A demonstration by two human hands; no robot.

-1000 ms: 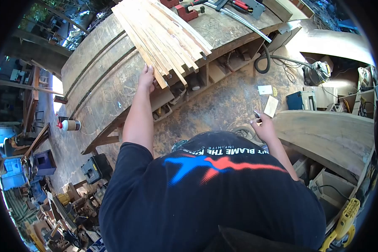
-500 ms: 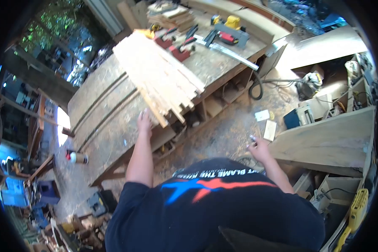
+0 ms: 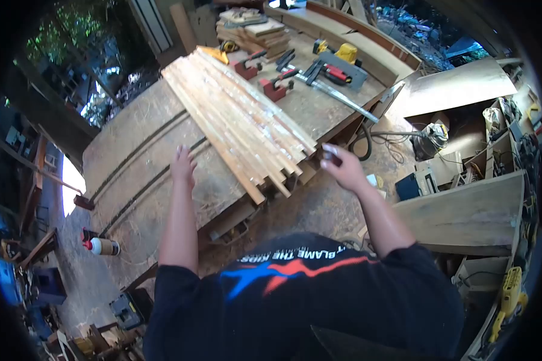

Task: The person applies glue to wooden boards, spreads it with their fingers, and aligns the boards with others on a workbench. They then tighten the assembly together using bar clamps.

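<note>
A row of narrow wooden strips (image 3: pixel 235 120) lies side by side on the workbench (image 3: pixel 135 135), with whitish smears on top and uneven near ends jutting over the edge. My left hand (image 3: pixel 183 165) hovers over the bench left of the strips, fingers spread and holding nothing. Close to the strips' right near corner is my right hand (image 3: pixel 345 170), its fingers curved with a gap between thumb and forefinger; nothing shows in it. Past the strips lie red clamp heads (image 3: pixel 277 89) and a long metal bar (image 3: pixel 350 103).
A white bottle with a red cap (image 3: pixel 105 246) is at the bench's left edge. Stacked boards (image 3: pixel 256 33), an orange square (image 3: pixel 214 54) and a yellow tool (image 3: pixel 347 53) are at the back. Two dark slots cross the bench. A hose (image 3: pixel 367 138) trails at right.
My right hand has risen from low on the right to the strips' near corner. My left hand has shifted left, away from the strips. The view has tilted slightly.
</note>
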